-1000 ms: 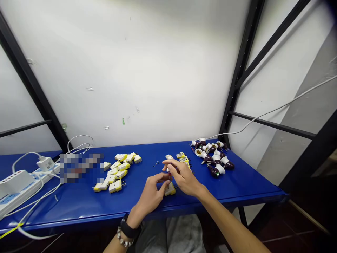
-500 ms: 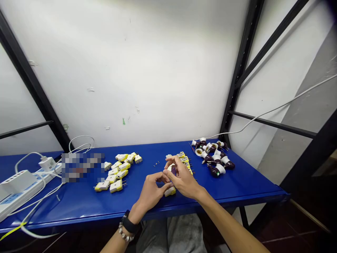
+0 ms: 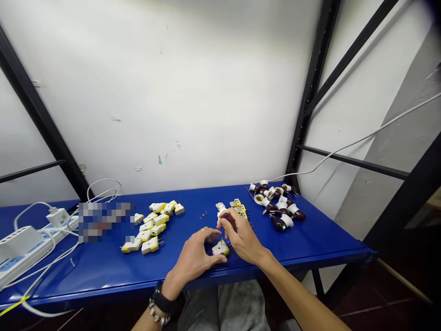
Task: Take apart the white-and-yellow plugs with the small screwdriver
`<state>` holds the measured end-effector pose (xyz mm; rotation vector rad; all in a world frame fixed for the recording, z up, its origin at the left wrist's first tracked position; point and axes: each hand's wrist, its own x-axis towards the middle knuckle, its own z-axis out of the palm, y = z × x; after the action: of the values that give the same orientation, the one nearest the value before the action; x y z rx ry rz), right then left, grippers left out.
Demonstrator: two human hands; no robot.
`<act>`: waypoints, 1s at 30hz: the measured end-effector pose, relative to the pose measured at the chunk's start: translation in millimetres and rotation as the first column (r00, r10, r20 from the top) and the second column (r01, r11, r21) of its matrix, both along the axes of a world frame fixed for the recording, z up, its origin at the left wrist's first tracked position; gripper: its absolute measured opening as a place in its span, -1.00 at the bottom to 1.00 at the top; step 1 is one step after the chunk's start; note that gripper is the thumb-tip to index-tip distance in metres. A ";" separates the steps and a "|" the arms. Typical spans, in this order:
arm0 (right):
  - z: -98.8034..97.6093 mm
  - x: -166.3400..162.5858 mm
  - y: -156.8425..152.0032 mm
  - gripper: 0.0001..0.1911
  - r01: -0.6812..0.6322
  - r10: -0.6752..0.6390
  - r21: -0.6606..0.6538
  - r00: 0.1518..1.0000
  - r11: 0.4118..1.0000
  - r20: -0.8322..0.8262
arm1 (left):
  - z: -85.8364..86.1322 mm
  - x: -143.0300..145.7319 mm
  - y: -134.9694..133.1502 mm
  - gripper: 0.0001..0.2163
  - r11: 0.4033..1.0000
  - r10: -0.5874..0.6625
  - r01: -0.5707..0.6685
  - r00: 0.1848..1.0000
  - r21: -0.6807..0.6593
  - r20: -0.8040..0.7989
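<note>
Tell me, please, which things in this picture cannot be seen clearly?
Head view.
The thin tool in the right hand: mostly covered by fingers.
The plug under the left hand: partly covered.
The mosaic patch: blurred.
The specks: too small.
The power strip: cut by left edge.

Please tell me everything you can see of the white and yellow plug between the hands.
The plug is small, white on top and yellow at the side, seemingly plastic. It lies flat on the blue table near the front edge. The left hand grips it; the right hand holds a purple-handled tool just above it. Its pins are hidden.
</note>
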<state>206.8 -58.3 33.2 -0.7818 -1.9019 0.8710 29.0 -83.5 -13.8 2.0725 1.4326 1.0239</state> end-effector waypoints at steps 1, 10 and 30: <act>-0.2 1.0 0.5 -0.81 -0.002 0.001 -0.016 0.999 1.000 -0.032 | 0.2 -2.5 -2.3 -0.49 1.000 -0.005 0.004 1.000 -0.012 -0.030; -3.1 0.5 -0.5 -0.80 -0.063 0.050 -0.103 0.991 0.993 -0.123 | -1.3 -9.6 -8.8 -0.76 0.999 0.029 -0.034 0.991 -0.034 -0.132; 4.5 -1.2 0.2 -0.78 -0.010 0.009 0.005 0.999 1.000 0.052 | 3.0 14.0 -0.8 -0.83 0.999 -0.038 0.035 0.994 0.029 0.098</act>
<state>205.6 -58.1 37.7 -0.7998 -1.9544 0.8581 43.0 -84.3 -10.8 2.0294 1.3346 1.1212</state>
